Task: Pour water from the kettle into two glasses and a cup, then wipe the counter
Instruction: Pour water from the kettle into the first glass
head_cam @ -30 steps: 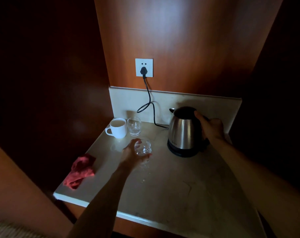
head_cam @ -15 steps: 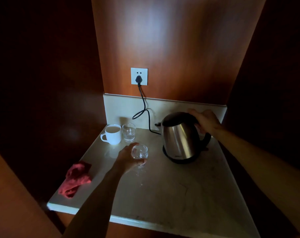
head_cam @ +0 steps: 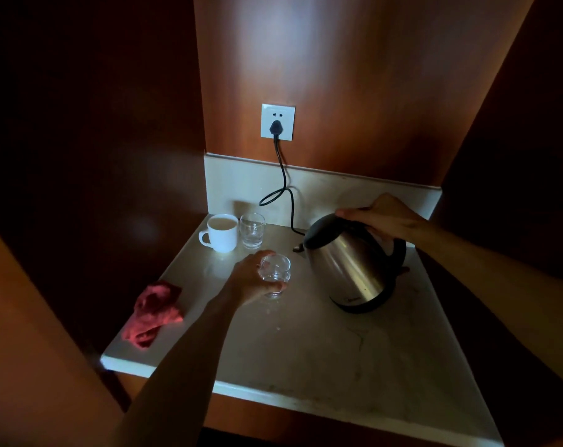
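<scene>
Kettle (head_cam: 351, 262) is tipped toward the near glass (head_cam: 275, 275) mid-bench (head_cam: 338, 366), right hand (head_cam: 381, 217) gripping its handle, I think. Left hand (head_cam: 252, 279) is wrapped round that glass.

The counter (head_cam: 354, 359) lies open from its middle toward six o'clock. At twelve the cord (head_cam: 285, 185) loops down the backsplash. At eleven the cup (head_cam: 222, 233) and a glass (head_cam: 252, 230) stand touching. The tilted kettle (head_cam: 351, 266) fills two o'clock, a held glass (head_cam: 275, 275) just beside it. A cloth (head_cam: 152, 312) sits at nine. Dark panels close both sides.
</scene>
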### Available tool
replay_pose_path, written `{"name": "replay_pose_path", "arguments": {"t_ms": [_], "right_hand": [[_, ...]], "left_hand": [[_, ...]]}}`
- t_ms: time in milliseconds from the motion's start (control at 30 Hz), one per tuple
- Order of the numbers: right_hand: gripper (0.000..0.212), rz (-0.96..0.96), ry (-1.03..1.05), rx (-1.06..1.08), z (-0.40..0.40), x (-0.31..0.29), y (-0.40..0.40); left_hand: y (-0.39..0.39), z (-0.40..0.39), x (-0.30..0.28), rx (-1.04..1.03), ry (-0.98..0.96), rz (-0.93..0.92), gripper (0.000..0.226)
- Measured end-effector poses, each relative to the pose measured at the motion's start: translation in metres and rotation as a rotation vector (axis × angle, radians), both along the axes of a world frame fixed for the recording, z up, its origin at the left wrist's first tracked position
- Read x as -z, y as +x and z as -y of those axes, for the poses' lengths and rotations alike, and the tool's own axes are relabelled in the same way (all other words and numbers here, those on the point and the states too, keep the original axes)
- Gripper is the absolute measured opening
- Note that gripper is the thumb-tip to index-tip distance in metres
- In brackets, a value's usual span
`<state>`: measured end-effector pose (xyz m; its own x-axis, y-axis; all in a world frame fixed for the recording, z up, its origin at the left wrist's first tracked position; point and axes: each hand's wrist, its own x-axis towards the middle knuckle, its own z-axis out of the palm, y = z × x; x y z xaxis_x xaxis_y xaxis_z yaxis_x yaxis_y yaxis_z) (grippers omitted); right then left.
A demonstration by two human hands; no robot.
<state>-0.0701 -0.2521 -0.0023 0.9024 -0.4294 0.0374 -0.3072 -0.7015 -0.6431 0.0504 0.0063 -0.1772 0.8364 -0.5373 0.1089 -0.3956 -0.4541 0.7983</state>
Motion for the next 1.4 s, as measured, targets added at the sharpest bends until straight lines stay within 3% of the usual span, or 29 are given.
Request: {"name": "replay_pose_path", "arguments": {"t_ms": [133, 300, 1100, 1400], "right_hand": [[0.075, -0.039, -0.074, -0.013, -0.007, -0.002, 0.007], [0.063, -0.093, -0.156, -0.040, -0.018, -0.001, 0.011], [0.059, -0.163, -0.327, -0.174, -0.031, -0.016, 0.025], [0.075, -0.239, -0.387, -0.212, -0.033, -0.021, 0.037]], "left_hand": [[0.000, -0.001, -0.001, 0.006, -0.002, 0.004, 0.083], [0.003, -0.002, 0.001, 0.022, 0.007, -0.006, 0.085], [0.005, -0.002, 0.002, 0.029, -0.012, -0.008, 0.087], [0.008, -0.002, 0.007, 0.021, -0.020, -0.014, 0.087]]}}
